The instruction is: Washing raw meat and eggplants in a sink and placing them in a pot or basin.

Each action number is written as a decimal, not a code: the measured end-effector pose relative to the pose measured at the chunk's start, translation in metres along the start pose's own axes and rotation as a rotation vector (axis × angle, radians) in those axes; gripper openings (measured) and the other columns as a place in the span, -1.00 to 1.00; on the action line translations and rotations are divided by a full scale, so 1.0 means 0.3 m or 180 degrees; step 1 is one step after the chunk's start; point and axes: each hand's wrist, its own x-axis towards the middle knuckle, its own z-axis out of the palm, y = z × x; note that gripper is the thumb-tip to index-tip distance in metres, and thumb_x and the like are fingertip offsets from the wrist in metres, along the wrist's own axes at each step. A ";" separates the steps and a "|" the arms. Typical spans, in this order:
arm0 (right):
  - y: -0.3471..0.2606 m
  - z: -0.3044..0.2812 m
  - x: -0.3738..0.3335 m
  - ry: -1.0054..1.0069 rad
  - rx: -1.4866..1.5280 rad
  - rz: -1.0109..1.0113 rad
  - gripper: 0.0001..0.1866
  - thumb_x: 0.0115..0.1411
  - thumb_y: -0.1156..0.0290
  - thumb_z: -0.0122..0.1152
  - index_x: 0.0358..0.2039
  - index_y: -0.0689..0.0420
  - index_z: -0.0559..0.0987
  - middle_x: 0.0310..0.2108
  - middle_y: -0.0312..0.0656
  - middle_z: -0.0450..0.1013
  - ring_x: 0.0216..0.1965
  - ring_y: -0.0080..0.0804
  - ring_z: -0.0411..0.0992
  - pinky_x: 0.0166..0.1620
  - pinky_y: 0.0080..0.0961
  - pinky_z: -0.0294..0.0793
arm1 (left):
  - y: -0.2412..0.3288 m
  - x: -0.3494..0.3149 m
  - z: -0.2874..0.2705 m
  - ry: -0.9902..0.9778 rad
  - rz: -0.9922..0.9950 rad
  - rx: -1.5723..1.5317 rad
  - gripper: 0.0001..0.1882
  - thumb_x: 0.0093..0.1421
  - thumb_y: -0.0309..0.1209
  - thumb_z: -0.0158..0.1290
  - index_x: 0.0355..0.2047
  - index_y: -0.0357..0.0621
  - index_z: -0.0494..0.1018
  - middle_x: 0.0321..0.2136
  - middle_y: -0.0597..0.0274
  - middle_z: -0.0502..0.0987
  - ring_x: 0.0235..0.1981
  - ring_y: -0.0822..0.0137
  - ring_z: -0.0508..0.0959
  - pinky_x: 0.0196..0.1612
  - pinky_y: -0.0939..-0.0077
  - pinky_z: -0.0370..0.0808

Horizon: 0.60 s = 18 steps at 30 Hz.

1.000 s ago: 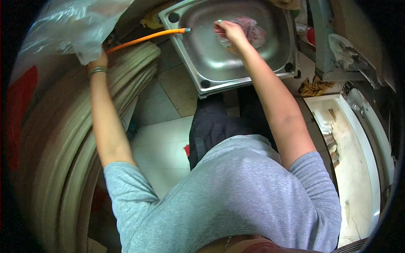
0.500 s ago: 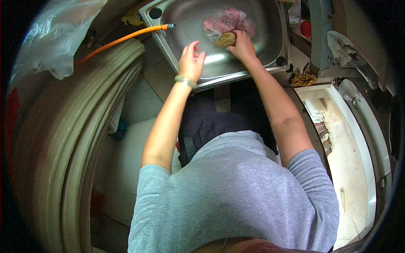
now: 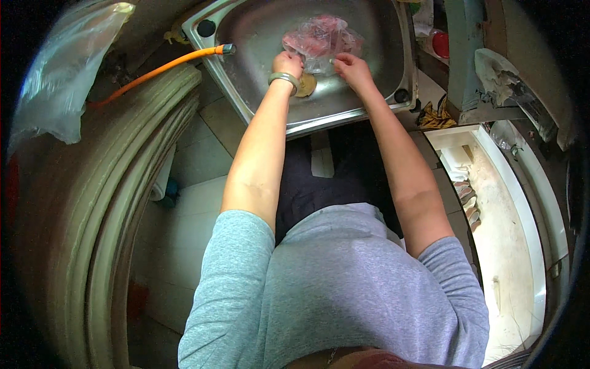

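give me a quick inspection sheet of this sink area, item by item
surface: steel sink, bare basin, drain partly covered by the left wrist
job's things: clear plastic bag with pinkish contents, lying in the sink
clutter: second clear plastic bag hanging at the left
hands: left hand and right hand both grip the bag's near edge; bangle on the left wrist
cables: orange hose ending over the sink rim
surroundings: tiled floor, white-rimmed trough at the right
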 end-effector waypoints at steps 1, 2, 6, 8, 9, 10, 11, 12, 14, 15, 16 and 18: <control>-0.027 0.003 -0.015 -0.0011 0.0268 0.0116 -0.63 0.05 0.17 0.17 -0.23 0.19 0.54 -0.37 -0.19 0.51 -0.33 -0.47 0.47 -0.27 -0.52 0.42 | -0.039 0.014 0.010 0.0062 0.0050 0.0020 -0.82 0.02 -0.39 0.07 -0.39 -0.23 0.45 -0.56 0.18 0.54 -0.43 0.27 0.55 -0.36 0.36 0.44; -0.069 -0.002 -0.040 0.0010 0.0560 0.0259 -0.64 0.08 0.17 0.15 -0.22 0.17 0.54 -0.38 -0.23 0.51 -0.35 -0.48 0.46 -0.28 -0.51 0.43 | -0.032 -0.013 0.010 0.0063 0.0415 0.0226 -0.84 0.04 -0.40 0.05 -0.39 -0.22 0.45 -0.56 0.22 0.53 -0.45 0.33 0.53 -0.37 0.41 0.43; -0.148 -0.030 -0.113 0.0289 0.1598 0.0939 -0.60 0.19 0.14 0.04 -0.09 0.15 0.46 -0.28 -0.27 0.47 -0.28 -0.55 0.41 -0.32 -0.61 0.38 | 0.113 -0.277 -0.047 -0.0718 0.1287 -0.0218 -0.89 0.15 -0.42 -0.04 -0.37 -0.18 0.43 -0.55 0.41 0.45 -0.50 0.58 0.39 -0.42 0.65 0.32; -0.176 -0.057 -0.155 0.0430 0.2480 0.1066 -0.63 0.20 0.11 -0.03 -0.16 0.14 0.49 -0.30 -0.27 0.47 -0.31 -0.49 0.43 -0.30 -0.51 0.43 | 0.209 -0.404 -0.058 -0.1221 0.1519 -0.0936 -0.89 0.20 -0.44 -0.08 -0.35 -0.16 0.42 -0.52 0.51 0.40 -0.50 0.66 0.31 -0.42 0.75 0.25; -0.183 -0.067 -0.173 0.0500 0.2920 0.1129 -0.63 0.21 0.10 -0.06 -0.20 0.13 0.50 -0.31 -0.27 0.46 -0.33 -0.47 0.43 -0.29 -0.46 0.45 | 0.265 -0.471 -0.051 -0.1353 0.1712 -0.1205 -0.89 0.22 -0.46 -0.10 -0.34 -0.17 0.42 -0.51 0.54 0.38 -0.49 0.68 0.29 -0.41 0.77 0.24; -0.185 -0.074 -0.183 0.0608 0.3016 0.1052 -0.63 0.21 0.11 -0.06 -0.20 0.15 0.49 -0.31 -0.25 0.46 -0.32 -0.46 0.43 -0.29 -0.45 0.46 | 0.311 -0.531 -0.038 -0.1500 0.1671 -0.1536 -0.90 0.22 -0.45 -0.09 -0.35 -0.17 0.41 -0.51 0.55 0.37 -0.48 0.69 0.29 -0.41 0.77 0.24; -0.176 -0.073 -0.190 0.0704 0.3107 0.0978 -0.63 0.21 0.12 -0.06 -0.21 0.16 0.48 -0.30 -0.23 0.46 -0.32 -0.45 0.44 -0.28 -0.44 0.46 | 0.339 -0.570 -0.021 -0.1529 0.1778 -0.1608 -0.90 0.23 -0.44 -0.10 -0.36 -0.17 0.39 -0.51 0.55 0.36 -0.47 0.69 0.28 -0.40 0.77 0.24; -0.161 -0.074 -0.195 0.0809 0.3204 0.0901 -0.63 0.20 0.13 -0.05 -0.21 0.18 0.48 -0.30 -0.22 0.46 -0.32 -0.44 0.44 -0.27 -0.44 0.47 | 0.361 -0.607 -0.013 -0.1673 0.1675 -0.1761 -0.90 0.24 -0.43 -0.10 -0.36 -0.17 0.39 -0.50 0.54 0.36 -0.47 0.69 0.28 -0.39 0.77 0.24; -0.156 -0.057 -0.188 0.0641 0.3422 0.0654 -0.66 0.19 0.14 -0.04 -0.22 0.15 0.48 -0.31 -0.23 0.46 -0.34 -0.44 0.44 -0.29 -0.45 0.47 | 0.387 -0.671 0.006 -0.1793 0.1611 -0.2016 -0.89 0.25 -0.40 -0.09 -0.37 -0.14 0.37 -0.50 0.54 0.35 -0.47 0.69 0.27 -0.38 0.76 0.24; -0.158 -0.048 -0.189 0.0418 0.3625 0.0504 -0.67 0.18 0.15 -0.03 -0.22 0.14 0.47 -0.32 -0.23 0.46 -0.35 -0.44 0.44 -0.30 -0.45 0.47 | 0.392 -0.693 0.015 -0.1770 0.1651 -0.2119 -0.88 0.25 -0.38 -0.09 -0.37 -0.13 0.37 -0.50 0.54 0.35 -0.46 0.69 0.27 -0.37 0.76 0.23; -0.160 -0.038 -0.193 0.0090 0.3906 0.0332 -0.68 0.17 0.16 -0.02 -0.22 0.13 0.47 -0.33 -0.24 0.45 -0.36 -0.44 0.44 -0.31 -0.45 0.47 | 0.386 -0.708 0.018 -0.1791 0.1629 -0.2157 -0.87 0.25 -0.35 -0.09 -0.36 -0.11 0.37 -0.50 0.53 0.36 -0.46 0.68 0.28 -0.36 0.75 0.24; -0.182 -0.008 -0.227 -0.0581 0.4444 0.0072 -0.70 0.15 0.17 0.00 -0.23 0.10 0.47 -0.34 -0.25 0.45 -0.38 -0.45 0.44 -0.33 -0.46 0.47 | 0.390 -0.735 0.016 -0.1812 0.1519 -0.2451 -0.87 0.25 -0.35 -0.08 -0.38 -0.11 0.37 -0.49 0.51 0.37 -0.46 0.66 0.30 -0.34 0.73 0.26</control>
